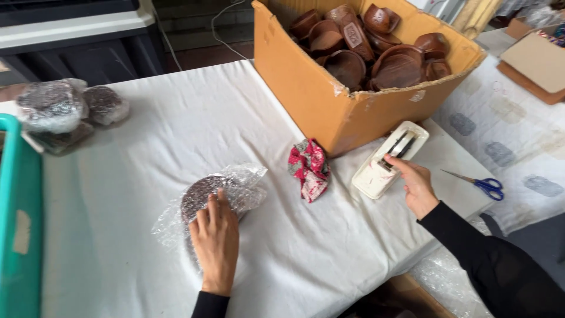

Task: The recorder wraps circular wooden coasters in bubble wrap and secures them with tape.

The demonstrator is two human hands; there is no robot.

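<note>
My left hand [215, 237] lies flat, fingers together, on a round dark object wrapped in clear bubble wrap [219, 192] on the white tablecloth. My right hand [415, 185] reaches to a white rectangular tray-like tool [382, 165] with black strips in it; its fingertips touch the tool's near part. A crumpled red and white patterned cloth [309, 168] lies between the two hands, in front of the cardboard box [318, 94].
The open cardboard box holds several brown wooden bowls [376, 50]. Blue-handled scissors [485, 185] lie to the right. Wrapped bundles [65, 109] sit at the far left beside a teal crate [20, 224]. Another table [518, 129] stands at the right.
</note>
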